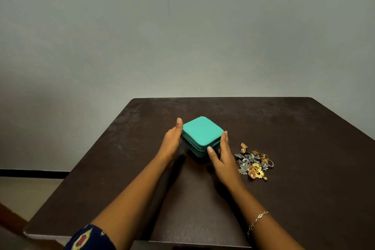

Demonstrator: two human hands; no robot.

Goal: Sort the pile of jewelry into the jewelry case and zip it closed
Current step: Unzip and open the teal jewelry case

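Patterned navy sleeve (90, 238); silver chain bracelet (257, 220).

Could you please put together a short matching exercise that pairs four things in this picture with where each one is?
Things:
1. jewelry case
2. jewelry pile
3. bracelet
4. patterned sleeve

Places:
A. on the right wrist
B. on the left arm, at the bottom edge of the picture
C. loose on the table, to the right of the right hand
D. closed, between the left hand and the right hand

Pairs: 1-D, 2-C, 3-A, 4-B
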